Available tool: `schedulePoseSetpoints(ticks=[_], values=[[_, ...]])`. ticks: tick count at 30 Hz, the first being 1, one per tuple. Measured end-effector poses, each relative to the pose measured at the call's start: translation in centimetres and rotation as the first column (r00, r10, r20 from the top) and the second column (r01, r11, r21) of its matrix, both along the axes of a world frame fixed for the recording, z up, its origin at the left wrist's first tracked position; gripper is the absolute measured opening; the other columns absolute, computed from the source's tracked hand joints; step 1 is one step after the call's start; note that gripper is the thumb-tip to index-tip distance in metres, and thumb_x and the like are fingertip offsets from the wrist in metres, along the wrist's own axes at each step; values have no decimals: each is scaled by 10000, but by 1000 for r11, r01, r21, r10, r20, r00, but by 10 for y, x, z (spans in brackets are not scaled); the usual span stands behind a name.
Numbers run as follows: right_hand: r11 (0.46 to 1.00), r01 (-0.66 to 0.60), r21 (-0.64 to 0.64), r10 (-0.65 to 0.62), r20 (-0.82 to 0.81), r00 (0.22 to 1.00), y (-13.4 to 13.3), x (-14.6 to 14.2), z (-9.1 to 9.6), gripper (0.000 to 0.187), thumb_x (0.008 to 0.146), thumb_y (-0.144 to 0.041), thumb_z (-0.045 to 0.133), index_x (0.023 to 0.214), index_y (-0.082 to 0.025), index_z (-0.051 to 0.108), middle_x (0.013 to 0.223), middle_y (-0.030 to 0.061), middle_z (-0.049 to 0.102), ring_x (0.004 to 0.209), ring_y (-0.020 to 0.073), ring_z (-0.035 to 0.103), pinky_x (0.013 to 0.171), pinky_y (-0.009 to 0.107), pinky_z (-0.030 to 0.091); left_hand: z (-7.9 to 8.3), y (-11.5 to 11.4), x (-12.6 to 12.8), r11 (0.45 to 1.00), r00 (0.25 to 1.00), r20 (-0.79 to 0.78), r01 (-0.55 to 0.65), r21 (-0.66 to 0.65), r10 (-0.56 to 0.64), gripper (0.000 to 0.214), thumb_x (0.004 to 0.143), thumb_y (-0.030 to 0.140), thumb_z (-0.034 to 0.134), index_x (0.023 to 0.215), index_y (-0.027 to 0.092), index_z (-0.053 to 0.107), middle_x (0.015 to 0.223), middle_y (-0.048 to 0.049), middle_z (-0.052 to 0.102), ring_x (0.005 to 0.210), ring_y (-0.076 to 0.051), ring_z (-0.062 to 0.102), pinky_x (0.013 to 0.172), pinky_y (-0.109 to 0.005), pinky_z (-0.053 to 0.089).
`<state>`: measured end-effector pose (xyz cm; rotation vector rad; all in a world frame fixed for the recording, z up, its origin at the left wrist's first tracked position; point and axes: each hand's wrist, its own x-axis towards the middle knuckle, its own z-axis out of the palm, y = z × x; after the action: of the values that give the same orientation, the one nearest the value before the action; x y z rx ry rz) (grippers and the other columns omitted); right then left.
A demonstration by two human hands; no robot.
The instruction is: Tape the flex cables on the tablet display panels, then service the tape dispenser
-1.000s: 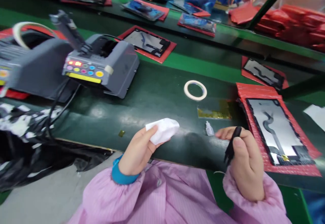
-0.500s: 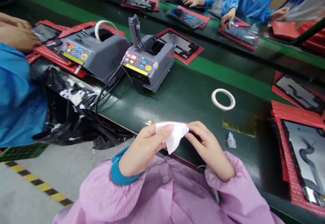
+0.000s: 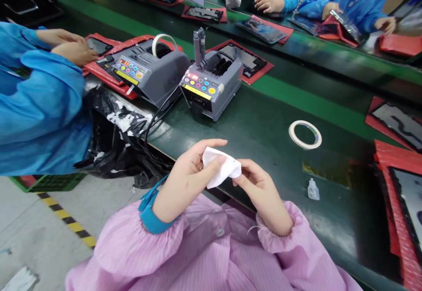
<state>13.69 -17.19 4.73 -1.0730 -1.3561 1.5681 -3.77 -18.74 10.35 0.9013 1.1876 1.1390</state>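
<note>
A small folded white wipe (image 3: pixel 217 170) is held in front of my body, above the near edge of the bench. My left hand (image 3: pixel 191 176) grips it, thumb on top and the index finger stretched out past its upper edge. At the wipe's right end, my right hand (image 3: pixel 259 187) pinches it between thumb and fingers. Whether something small lies inside the folds, I cannot tell. To the right of my hands a small clear dropper bottle (image 3: pixel 313 190) stands on the bench, with a roll of white tape (image 3: pixel 305 134) farther back.
Two grey tape dispensers (image 3: pixel 211 86) (image 3: pixel 148 73) stand ahead and left. Tablet-like panels on red bubble wrap (image 3: pixel 395 238) lie at right. A black plastic bag (image 3: pixel 108 141) hangs at left beside a co-worker's blue sleeve (image 3: pixel 42 106). Other co-workers' hands (image 3: pixel 268 4) are across the bench.
My view has turned a little, so the bench things sit differently. My left index finger has lifted off the wipe and straightened. Both hands still hold the wipe.
</note>
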Motion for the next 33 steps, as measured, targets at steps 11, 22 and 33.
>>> schedulePoseSetpoints(ticks=[11,22,33], values=[[967,-193,168,177,103,979,7,0,-7,513,1019,-586,392,1027,-217,749,863,59,638,749,180,581,657,287,476,-8,-2,-20,998,999,-27,-19,60,21,317,790,443,802,895,173,673,725,18,589,611,-106,489,560,-222,382],[968,-135,212,95,186,978,8,-19,12,378,919,-577,612,869,-243,782,716,22,597,642,160,515,687,297,491,-9,-4,-28,995,997,9,-82,62,81,419,770,497,814,971,176,633,725,31,576,595,-90,502,526,-196,380],[984,-178,3,178,8,984,11,-29,11,391,941,-568,601,839,-199,680,686,-17,475,638,117,430,631,267,378,-28,5,-24,981,989,32,-149,124,146,363,832,479,780,959,220,559,646,73,552,498,-65,419,491,-184,343]])
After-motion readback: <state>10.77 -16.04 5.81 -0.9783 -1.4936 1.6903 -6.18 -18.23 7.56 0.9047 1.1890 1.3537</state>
